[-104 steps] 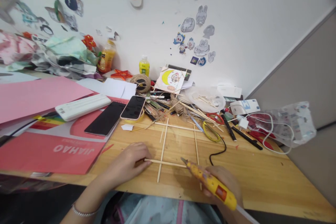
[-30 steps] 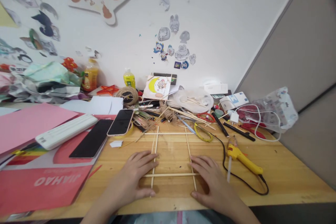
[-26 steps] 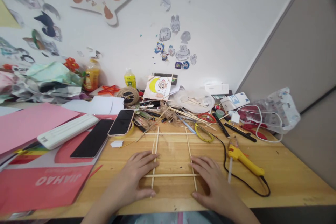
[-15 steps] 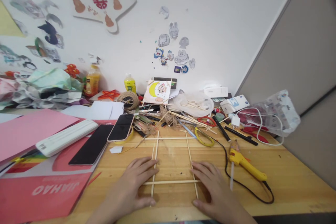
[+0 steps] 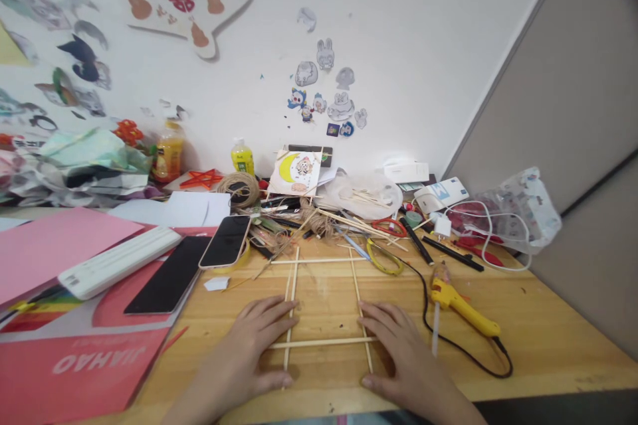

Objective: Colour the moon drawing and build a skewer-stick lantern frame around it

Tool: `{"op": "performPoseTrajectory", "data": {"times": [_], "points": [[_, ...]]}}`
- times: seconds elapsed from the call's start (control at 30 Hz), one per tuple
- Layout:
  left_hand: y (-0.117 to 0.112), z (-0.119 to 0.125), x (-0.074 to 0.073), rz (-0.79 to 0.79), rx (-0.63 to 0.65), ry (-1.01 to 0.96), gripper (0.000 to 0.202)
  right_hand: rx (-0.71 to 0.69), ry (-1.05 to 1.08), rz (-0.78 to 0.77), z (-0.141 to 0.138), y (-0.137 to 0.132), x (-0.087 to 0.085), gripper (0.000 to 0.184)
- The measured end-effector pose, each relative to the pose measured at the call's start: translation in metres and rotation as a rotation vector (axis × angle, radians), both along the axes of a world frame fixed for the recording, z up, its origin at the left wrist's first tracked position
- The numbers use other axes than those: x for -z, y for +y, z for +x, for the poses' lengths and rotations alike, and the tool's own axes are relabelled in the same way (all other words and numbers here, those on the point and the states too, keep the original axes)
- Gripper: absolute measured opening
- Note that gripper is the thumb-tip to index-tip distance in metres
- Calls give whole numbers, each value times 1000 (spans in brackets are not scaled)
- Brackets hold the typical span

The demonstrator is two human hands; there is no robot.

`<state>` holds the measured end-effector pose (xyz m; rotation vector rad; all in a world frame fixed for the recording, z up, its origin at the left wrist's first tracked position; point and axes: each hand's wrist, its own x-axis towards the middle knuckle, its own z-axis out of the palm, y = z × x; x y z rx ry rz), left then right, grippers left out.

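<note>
Thin wooden sticks lie crossed into a square frame on the wooden table. My left hand point(image 5: 254, 342) lies with fingers apart, its fingertips on the left upright stick point(image 5: 292, 299). Another thin stick runs close beside that one. On the other side, the fingertips of my right hand point(image 5: 401, 352) touch the right upright stick point(image 5: 355, 282), thumb and fingers spread. The near cross stick point(image 5: 323, 342) passes between both hands, its ends reaching them. Farther off, the far cross stick point(image 5: 316, 260) lies over the upper ends of the uprights.
A yellow glue gun point(image 5: 463, 309) with a black cord lies right of my right hand. Yellow-handled scissors point(image 5: 386, 262) sit beyond the frame. A phone point(image 5: 225, 242), black tablet-like slab point(image 5: 164, 275) and red folder point(image 5: 94, 372) are on the left. Twine point(image 5: 242, 189), sticks and pens clutter the back.
The view has shifted a little, so the table things appear slightly farther left. My hands stay at the two upright sticks, and the frame keeps its shape.
</note>
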<state>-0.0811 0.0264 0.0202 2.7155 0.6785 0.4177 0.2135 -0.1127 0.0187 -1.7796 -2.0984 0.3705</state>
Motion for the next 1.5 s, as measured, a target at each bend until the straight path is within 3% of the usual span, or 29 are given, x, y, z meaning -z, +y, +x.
{"op": "performPoseTrajectory", "data": {"times": [0.33, 0.53, 0.67, 0.87, 1.5], "points": [[-2, -1, -2, -10, -15, 44, 69, -17, -12, -54, 0, 0, -2, 69], [-4, 2, -3, 80, 13, 52, 78, -42, -24, -24, 0, 1, -2, 68], [-8, 5, -7, 81, 51, 140, 86, -61, -50, -26, 1, 0, -1, 65], [-10, 8, -12, 73, 97, 230, 80, -67, -71, -9, 1, 0, 0, 64], [-10, 8, -11, 147, 71, 169, 83, -145, -182, 86, 2, 0, 5, 55]]}}
